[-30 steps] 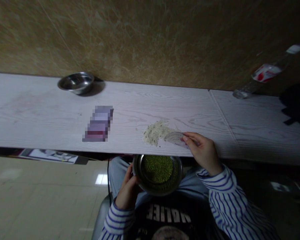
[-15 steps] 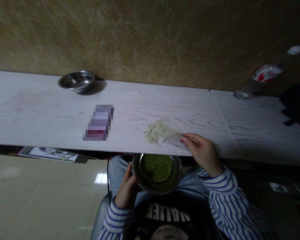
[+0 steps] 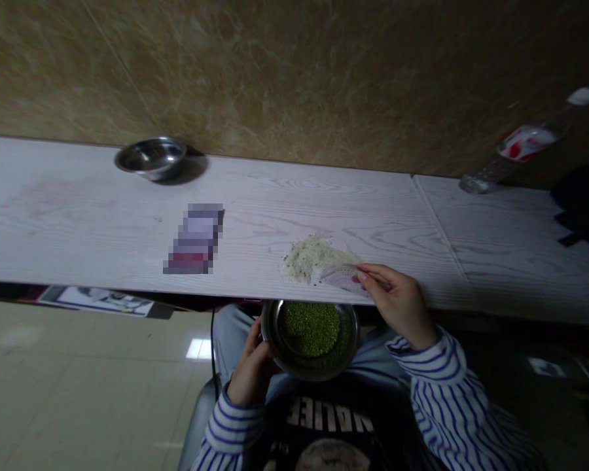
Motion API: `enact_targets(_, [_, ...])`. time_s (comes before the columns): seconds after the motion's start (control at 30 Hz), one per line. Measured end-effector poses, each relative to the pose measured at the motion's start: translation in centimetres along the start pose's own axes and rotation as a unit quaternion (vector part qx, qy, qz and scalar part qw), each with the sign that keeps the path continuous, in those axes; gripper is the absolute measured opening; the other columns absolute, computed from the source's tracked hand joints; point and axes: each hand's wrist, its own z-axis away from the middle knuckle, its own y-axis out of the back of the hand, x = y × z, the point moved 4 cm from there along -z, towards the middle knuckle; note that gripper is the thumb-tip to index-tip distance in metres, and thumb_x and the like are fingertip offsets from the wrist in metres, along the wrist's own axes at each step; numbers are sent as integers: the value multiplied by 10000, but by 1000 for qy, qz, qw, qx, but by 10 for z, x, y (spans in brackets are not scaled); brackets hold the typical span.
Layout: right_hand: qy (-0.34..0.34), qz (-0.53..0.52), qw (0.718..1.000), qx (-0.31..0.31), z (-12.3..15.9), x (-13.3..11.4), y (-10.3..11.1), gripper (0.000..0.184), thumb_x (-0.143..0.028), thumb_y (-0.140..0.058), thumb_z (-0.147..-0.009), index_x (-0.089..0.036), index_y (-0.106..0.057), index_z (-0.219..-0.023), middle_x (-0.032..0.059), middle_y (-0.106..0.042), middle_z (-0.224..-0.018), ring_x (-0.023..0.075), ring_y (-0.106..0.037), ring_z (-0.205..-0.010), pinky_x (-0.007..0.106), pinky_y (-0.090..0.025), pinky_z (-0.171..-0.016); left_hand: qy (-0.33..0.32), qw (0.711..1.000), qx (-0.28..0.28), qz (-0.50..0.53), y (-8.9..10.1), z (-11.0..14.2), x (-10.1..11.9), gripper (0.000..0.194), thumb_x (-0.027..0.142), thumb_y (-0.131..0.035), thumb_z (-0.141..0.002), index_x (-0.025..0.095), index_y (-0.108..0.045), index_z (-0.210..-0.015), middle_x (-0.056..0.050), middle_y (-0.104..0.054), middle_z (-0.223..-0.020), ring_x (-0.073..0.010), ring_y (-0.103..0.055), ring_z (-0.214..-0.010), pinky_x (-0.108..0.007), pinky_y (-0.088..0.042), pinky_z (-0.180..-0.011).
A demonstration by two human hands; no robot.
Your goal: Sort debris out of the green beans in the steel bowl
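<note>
My left hand (image 3: 253, 367) grips the left rim of a steel bowl (image 3: 348, 356), held over my lap just below the table's front edge. Small green beans (image 3: 310, 329), like mung beans, lie in the bowl. With thumb and fingers my right hand (image 3: 397, 297) pinches a thin clear plastic piece (image 3: 341, 276) with a curved edge. It rests low at the near right side of a loose pile of pale grains (image 3: 305, 256) with dark specks. Part of the piece is hidden by my fingers, and its exact kind is unclear.
On the white wood-grain table (image 3: 255, 196), a second steel bowl (image 3: 152, 159) stands near the wall. A blurred-out flat phone-like object (image 3: 195, 239) lies left of the pile. To the right are a clear bottle (image 3: 527, 144) and dark cloth (image 3: 584, 203).
The clear plastic piece has tilted slightly beside the pale pile, with my right hand almost in the same place. The bowl in my left hand has barely shifted.
</note>
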Motion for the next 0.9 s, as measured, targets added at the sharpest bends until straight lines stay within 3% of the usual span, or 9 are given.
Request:
enact_targets(0.4, [5, -15, 999, -29, 0, -6, -10, 276, -361, -610, -848, -159, -750, -975, 111, -782, -901, 250, -748, -847, 406, -593, -809, -2, 1000, 2, 23, 2, -2, -1, 603, 135, -634, -561, 229, -594, -1155, -10, -641, -838, -178, -546, -667, -276, -486, -510])
enact_targets(0.73, [15, 2, 1000, 12, -6, 4, -9, 280, -366, -616, -858, -160, -744, -997, 114, -780, -940, 258, -744, -863, 415, -589, -818, -11, 1000, 7, 20, 5, -2, 0, 601, 154, -639, -560, 229, -595, -1155, -28, -658, -884, -205, -571, -693, -291, -490, -506])
enact_targets(0.9, [15, -6, 999, 37, -9, 7, 0, 268, -360, -617, -865, -165, -736, -1005, 105, -782, -902, 251, -747, -850, 402, -591, -816, -9, 1000, -2, 21, 4, -1, 1, 594, 146, -629, -572, 219, -579, -1160, -3, -643, -797, -159, -532, -607, -268, -462, -500])
